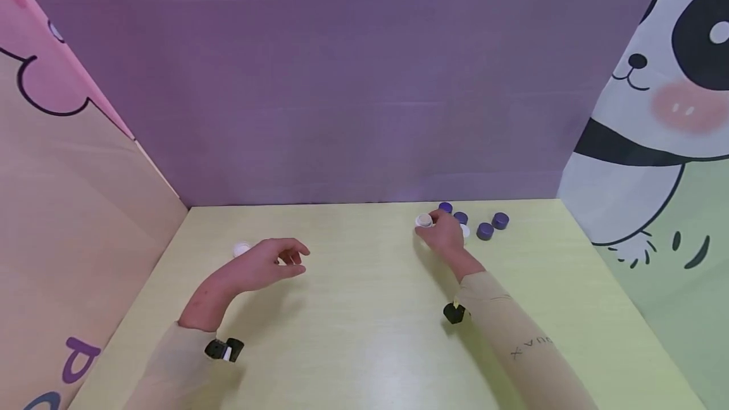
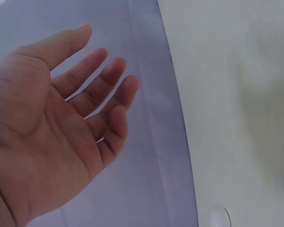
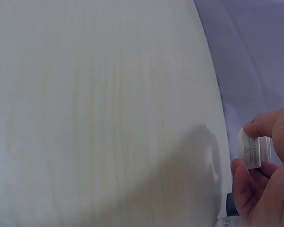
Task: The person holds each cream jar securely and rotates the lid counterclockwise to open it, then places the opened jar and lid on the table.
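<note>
My right hand (image 1: 443, 236) pinches a small white round container (image 1: 424, 220) between thumb and fingers, near the table's back edge. In the right wrist view, fine print shows on the side of that white container (image 3: 250, 149). Another white round piece (image 1: 465, 231) peeks out just beyond the right hand, partly covered by it. My left hand (image 1: 264, 264) hangs over the left part of the table, fingers loosely bent; its palm (image 2: 52, 137) holds nothing. Behind its wrist sits a white round piece (image 1: 242, 248), partly hidden.
Several small purple-blue round pieces, among them one purple-blue piece (image 1: 485, 231) and another purple-blue piece (image 1: 500, 221), lie right of the right hand. A purple cloth wall (image 1: 364, 81) rises behind the pale table (image 1: 353, 334); printed panels flank both sides.
</note>
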{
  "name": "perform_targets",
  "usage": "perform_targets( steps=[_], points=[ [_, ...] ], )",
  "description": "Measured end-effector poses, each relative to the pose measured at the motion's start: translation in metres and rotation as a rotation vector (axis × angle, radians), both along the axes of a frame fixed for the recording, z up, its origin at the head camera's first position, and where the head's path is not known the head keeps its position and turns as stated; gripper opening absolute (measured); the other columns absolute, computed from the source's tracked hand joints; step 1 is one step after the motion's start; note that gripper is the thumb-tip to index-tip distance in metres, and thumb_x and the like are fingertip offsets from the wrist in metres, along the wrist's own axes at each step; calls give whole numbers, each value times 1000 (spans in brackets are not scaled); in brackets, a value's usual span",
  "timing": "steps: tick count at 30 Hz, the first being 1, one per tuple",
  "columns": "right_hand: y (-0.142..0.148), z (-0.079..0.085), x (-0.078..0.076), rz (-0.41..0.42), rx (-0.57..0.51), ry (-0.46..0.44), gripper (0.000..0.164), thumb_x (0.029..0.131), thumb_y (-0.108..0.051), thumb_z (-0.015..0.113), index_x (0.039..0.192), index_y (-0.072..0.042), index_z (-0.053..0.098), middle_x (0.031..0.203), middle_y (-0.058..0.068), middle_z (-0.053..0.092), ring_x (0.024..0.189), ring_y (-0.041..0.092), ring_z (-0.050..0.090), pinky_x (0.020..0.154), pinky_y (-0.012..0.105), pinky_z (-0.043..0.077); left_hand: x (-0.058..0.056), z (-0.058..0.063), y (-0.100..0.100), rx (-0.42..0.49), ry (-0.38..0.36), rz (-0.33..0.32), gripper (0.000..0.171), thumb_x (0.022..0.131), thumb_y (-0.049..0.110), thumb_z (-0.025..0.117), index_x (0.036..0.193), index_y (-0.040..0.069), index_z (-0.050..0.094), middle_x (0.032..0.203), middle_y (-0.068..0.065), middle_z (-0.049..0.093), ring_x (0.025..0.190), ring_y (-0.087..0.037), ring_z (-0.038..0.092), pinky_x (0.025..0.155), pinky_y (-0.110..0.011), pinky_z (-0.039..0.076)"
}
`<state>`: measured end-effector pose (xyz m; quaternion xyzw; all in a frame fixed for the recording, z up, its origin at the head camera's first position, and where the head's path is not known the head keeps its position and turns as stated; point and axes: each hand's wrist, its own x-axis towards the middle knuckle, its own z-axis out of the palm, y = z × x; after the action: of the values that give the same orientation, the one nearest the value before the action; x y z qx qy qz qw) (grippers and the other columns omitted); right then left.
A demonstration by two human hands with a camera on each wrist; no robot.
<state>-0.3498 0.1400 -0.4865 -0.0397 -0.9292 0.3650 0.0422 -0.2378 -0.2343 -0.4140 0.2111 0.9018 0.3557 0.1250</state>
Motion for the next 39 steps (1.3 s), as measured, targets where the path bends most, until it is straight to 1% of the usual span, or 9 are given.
perform_targets(
  steps=[4, 8, 14, 20, 25, 29, 32, 37, 39],
  points=[
    [1, -3, -9, -4, 13, -28, 43, 79, -27, 72, 114, -4, 64, 107, 11, 66, 91, 27, 60, 77, 40, 48, 5, 3, 9, -16, -35, -9, 29, 93, 24, 67, 120, 12, 63, 96, 2, 60, 91, -19, 56, 76, -36, 48],
    [-2, -4, -14, -17, 30, -48, 38, 80, -26, 72, 110, -4, 65, 104, 11, 66, 87, 26, 60, 74, 39, 49, 11, 4, 16, -17, -44, -35, 29, 94, 27, 66, 120, 15, 63, 97, 4, 60, 90, -17, 56, 76, -36, 48],
    [-11, -3, -20, -20, 46, -82, 39, 80, -27, 70, 111, -4, 63, 105, 12, 65, 85, 26, 59, 72, 38, 49, 26, 7, 27, -9, -54, -67, 28, 94, 32, 65, 119, 20, 63, 98, 7, 60, 93, -14, 57, 79, -36, 48],
    [-14, -2, -19, -39, 66, -109, 39, 80, -25, 69, 111, -3, 62, 105, 12, 65, 85, 27, 58, 74, 38, 48, 39, 10, 40, 12, -29, -95, 25, 94, 31, 65, 118, 22, 63, 98, 11, 61, 94, -11, 56, 83, -37, 46],
    [-14, 0, -15, -48, 69, -119, 37, 80, -22, 68, 110, -2, 61, 106, 14, 64, 88, 28, 58, 78, 39, 48, 47, 8, 49, 18, -58, -115, 24, 94, 31, 65, 117, 22, 63, 98, 11, 60, 95, -10, 56, 84, -37, 46],
    [-14, 1, -13, -43, 64, -125, 40, 80, -22, 67, 113, -1, 58, 109, 15, 63, 91, 29, 57, 80, 40, 47, 50, 6, 53, 17, -77, -121, 24, 94, 32, 65, 117, 22, 63, 98, 10, 59, 94, -11, 55, 80, -35, 48],
    [-13, 0, -14, -37, 71, -136, 43, 81, -23, 67, 117, -1, 56, 111, 16, 62, 92, 29, 56, 80, 40, 47, 49, 3, 55, 17, -80, -123, 24, 94, 32, 65, 117, 22, 63, 97, 10, 59, 94, -12, 55, 79, -34, 48],
    [-14, 0, -12, -18, 103, -153, 54, 79, -22, 71, 124, 2, 50, 117, 18, 60, 95, 30, 56, 83, 41, 47, 48, -7, 55, 20, -64, -122, 24, 95, 31, 65, 116, 21, 63, 96, 11, 59, 94, -11, 55, 80, -33, 48],
    [-14, 3, -11, -5, 127, -149, 57, 79, -23, 72, 125, 2, 50, 118, 18, 59, 96, 30, 56, 83, 42, 47, 47, -12, 53, 30, -60, -122, 23, 95, 30, 64, 116, 21, 63, 96, 12, 60, 94, -10, 56, 83, -35, 47]
  ],
)
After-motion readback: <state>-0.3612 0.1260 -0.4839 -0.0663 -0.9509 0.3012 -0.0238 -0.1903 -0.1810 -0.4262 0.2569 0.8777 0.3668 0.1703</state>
